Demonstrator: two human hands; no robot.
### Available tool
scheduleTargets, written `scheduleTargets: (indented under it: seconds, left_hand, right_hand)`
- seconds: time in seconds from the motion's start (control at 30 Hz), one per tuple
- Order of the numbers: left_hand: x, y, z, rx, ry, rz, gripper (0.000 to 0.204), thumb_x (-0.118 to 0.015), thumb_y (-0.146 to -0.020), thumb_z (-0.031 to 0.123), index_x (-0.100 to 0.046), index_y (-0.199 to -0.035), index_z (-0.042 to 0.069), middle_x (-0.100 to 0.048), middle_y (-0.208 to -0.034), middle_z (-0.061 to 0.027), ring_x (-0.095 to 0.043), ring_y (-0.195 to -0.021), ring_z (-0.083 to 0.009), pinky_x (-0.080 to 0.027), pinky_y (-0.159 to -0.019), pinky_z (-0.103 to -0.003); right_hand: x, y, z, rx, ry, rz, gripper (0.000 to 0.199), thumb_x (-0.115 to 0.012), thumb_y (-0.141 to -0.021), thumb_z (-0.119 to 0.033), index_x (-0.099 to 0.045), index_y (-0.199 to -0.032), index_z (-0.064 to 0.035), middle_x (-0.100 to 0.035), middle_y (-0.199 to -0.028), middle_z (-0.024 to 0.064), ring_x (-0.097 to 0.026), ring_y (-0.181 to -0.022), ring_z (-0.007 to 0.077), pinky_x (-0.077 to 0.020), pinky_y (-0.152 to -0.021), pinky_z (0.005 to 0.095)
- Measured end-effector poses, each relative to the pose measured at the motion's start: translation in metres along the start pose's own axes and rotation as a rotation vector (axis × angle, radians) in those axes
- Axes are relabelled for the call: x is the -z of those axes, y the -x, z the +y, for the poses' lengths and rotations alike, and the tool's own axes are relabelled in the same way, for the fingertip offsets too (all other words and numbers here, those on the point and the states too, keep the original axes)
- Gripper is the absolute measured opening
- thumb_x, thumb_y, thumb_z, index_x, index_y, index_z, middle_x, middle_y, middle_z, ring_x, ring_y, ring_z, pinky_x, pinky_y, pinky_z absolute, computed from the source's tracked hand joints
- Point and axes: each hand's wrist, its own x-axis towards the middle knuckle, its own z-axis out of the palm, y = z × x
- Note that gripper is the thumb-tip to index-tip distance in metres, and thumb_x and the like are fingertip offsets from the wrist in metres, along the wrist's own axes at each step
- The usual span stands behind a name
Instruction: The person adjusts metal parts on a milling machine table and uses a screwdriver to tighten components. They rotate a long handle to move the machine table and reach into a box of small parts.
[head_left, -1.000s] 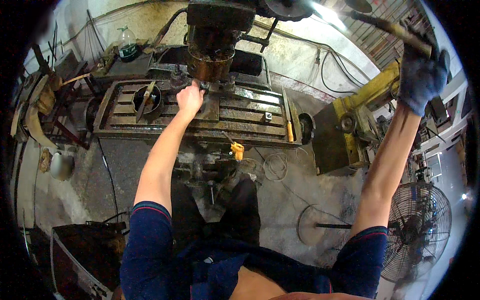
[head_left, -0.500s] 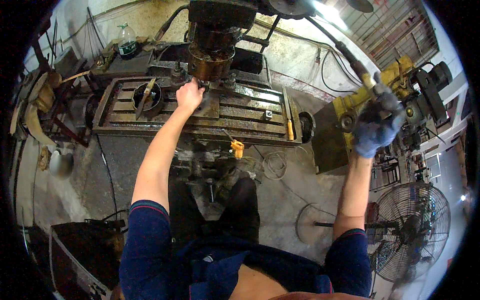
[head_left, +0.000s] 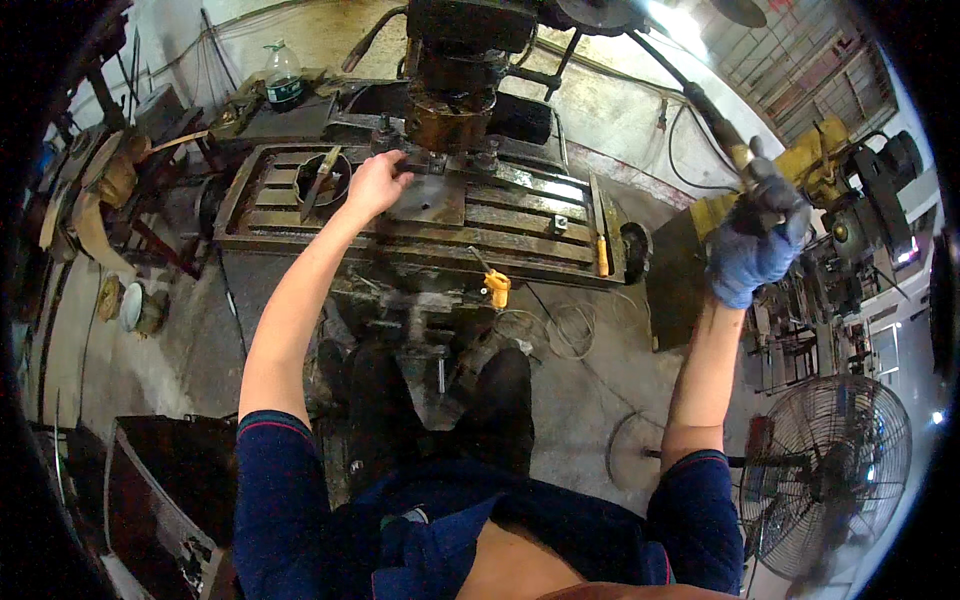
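Note:
Bare, my left hand (head_left: 377,187) reaches over the slotted machine table (head_left: 500,225), just left of and below the dark, oily spindle head (head_left: 452,118). Its fingers and thumb are bent together by a small dark piece (head_left: 413,160), mostly hidden and too dark to name. A flat plate (head_left: 428,200) lies under and beside that hand. My right hand (head_left: 755,240), in a blue-grey work glove with dark fingers, is raised at the right, wrapped round the end of a long lever (head_left: 715,125) that slopes down from the machine's top.
On the table stand a round pot (head_left: 322,186) with a brush in it, a small metal block (head_left: 559,224) and a yellow-handled tool (head_left: 603,256). A yellow air gun (head_left: 495,285) hangs at the front edge. A floor fan (head_left: 825,475) stands right; a plastic bottle (head_left: 283,76) is behind left.
My left hand has drawn leftward from beneath the spindle head. The right hand keeps its grip on the lever. The whole view has shifted a little.

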Motion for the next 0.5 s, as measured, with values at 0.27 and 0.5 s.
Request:
scheduleTargets:
  seconds: [0.27,0.5]
  left_hand:
    - [-0.024,-0.03,0.018,0.376,0.328,-0.232,0.04,-0.066,-0.074,0.023,-0.055,-0.106,0.001,-0.063,-0.065,-0.014,-0.062,-0.055,-0.026,-0.05,-0.062,-0.038]
    - [-0.063,-0.048,0.002,0.394,0.047,-0.07,0.042,-0.068,-0.07,0.028,-0.057,-0.095,-0.004,-0.061,-0.095,-0.0219,-0.058,-0.092,-0.035,-0.048,-0.077,-0.043]
  right_hand:
    - [-0.003,-0.012,-0.003,0.011,0.123,0.019,0.029,-0.051,-0.082,-0.026,-0.06,-0.078,0.0013,-0.062,-0.084,0.0173,-0.059,-0.085,0.0263,-0.0377,-0.093,0.0508]
    - [0.006,-0.02,-0.008,-0.002,0.158,-0.105,0.032,-0.047,-0.086,-0.031,-0.059,-0.081,-0.0012,-0.062,-0.087,0.0171,-0.057,-0.09,0.0284,-0.0346,-0.097,0.0464]
